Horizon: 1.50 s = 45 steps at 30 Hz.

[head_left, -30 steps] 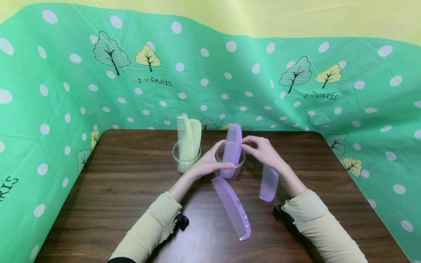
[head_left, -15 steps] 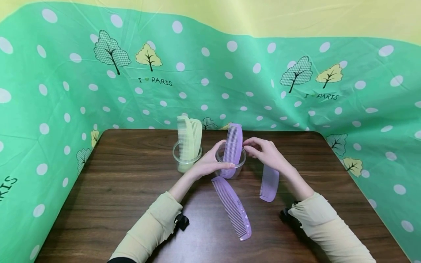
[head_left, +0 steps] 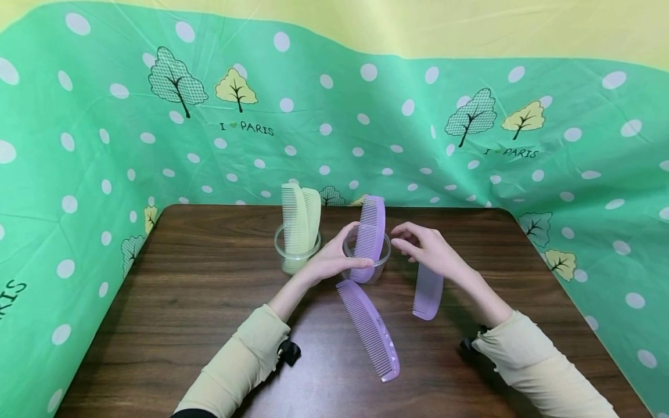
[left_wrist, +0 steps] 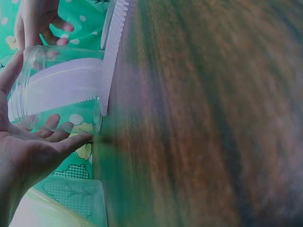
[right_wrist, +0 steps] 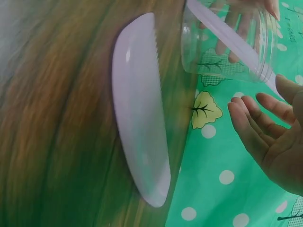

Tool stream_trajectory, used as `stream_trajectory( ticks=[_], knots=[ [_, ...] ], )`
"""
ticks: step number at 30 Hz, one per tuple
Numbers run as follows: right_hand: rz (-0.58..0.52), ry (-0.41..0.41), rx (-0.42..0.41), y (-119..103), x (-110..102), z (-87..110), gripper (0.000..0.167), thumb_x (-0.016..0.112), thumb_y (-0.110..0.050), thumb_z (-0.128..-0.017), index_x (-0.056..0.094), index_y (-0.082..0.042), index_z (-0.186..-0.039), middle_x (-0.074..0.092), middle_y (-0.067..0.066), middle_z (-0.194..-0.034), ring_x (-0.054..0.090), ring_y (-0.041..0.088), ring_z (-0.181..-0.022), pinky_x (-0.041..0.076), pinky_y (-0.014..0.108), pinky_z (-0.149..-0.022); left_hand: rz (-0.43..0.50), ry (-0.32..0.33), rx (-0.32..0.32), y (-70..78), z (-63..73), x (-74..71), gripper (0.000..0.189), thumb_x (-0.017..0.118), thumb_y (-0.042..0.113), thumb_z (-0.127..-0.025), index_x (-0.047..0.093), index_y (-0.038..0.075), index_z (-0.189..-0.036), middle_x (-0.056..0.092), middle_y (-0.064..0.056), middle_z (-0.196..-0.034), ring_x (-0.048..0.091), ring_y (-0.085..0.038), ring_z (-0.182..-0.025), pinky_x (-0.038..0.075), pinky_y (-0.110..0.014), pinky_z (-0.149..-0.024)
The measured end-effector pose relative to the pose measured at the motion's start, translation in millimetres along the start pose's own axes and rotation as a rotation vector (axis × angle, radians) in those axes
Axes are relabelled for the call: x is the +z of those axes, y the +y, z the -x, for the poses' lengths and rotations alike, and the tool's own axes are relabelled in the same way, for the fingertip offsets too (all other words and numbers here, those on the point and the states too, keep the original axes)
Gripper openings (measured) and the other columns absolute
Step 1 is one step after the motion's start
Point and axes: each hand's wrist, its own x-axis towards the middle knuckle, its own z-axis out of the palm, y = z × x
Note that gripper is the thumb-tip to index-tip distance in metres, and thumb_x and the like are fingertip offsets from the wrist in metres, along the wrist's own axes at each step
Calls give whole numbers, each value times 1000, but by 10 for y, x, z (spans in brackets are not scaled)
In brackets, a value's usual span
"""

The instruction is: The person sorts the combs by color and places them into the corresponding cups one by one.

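Note:
My left hand (head_left: 333, 255) holds a clear plastic jar (left_wrist: 52, 118), thumb across its near side and fingers behind it. A purple comb (head_left: 370, 229) stands tilted inside that jar, its upper end well above the rim. To the right of the jar, my right hand (head_left: 428, 247) is raised with loosely bent fingers and nothing in them. Beneath that hand lies another purple comb (right_wrist: 141, 111), its far end hidden by the hand in the head view. A third purple comb (head_left: 369, 331) lies on the table just in front of the jar.
Left of the held jar stands a second clear jar (head_left: 279, 251) with pale green combs (head_left: 296, 223) upright in it. Both jars are on a dark wooden table (head_left: 209, 325). A green dotted cloth (head_left: 334, 104) hangs behind and at the sides.
My right hand has let go of the comb in the jar and drawn back to the right and slightly toward me. The left hand and the jar have stayed put.

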Motion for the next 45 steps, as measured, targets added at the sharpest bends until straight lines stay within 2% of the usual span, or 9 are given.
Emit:
stream_trajectory(
  ticks=[8, 16, 22, 33, 39, 45],
  knots=[
    [60, -35, -18, -3, -10, 109, 30, 64, -30, -103, 65, -10, -125, 73, 13, -97, 67, 30, -71, 56, 27, -61, 8, -6, -3, 8, 6, -8, 88, 84, 26, -86, 33, 28, -157, 52, -6, -153, 48, -24, -143, 36, -50, -122],
    [175, -31, -59, -34, -11, 200, 30, 66, -32, -102, 68, -9, -121, 72, -1, -94, 65, 14, -82, 53, 26, -70, -15, 2, -3, 4, 11, 5, 88, 85, 27, -85, 33, 29, -156, 50, -4, -156, 48, -23, -145, 36, -51, -122],
    [203, -53, -60, -63, 2, 249, 29, 67, -33, -101, 70, -10, -118, 72, -3, -95, 65, 11, -86, 55, 28, -75, -25, 7, -18, 4, 14, 10, 90, 85, 27, -85, 32, 30, -157, 50, -1, -156, 48, -20, -144, 37, -47, -121],
    [238, -122, -106, -178, 88, 355, 28, 70, -29, -99, 70, -8, -118, 72, -6, -92, 64, 6, -82, 54, 25, -72, -32, 3, -38, 28, 26, 7, 91, 83, 30, -87, 29, 31, -159, 48, -4, -157, 45, -22, -147, 36, -50, -122],
    [239, -170, -113, -237, 187, 399, 33, 70, -28, -99, 69, -5, -122, 73, -4, -93, 64, 3, -81, 58, 31, -73, -60, 14, -47, 32, 30, -5, 92, 84, 33, -86, 28, 33, -159, 48, -1, -158, 46, -19, -146, 37, -47, -121],
    [248, -177, -121, -308, 298, 459, 39, 73, -28, -96, 69, -3, -125, 71, -5, -91, 60, 2, -77, 53, 22, -69, -63, 8, -46, 4, 19, -15, 94, 86, 34, -84, 28, 36, -158, 49, 0, -156, 47, -18, -145, 38, -45, -120]
  ],
)
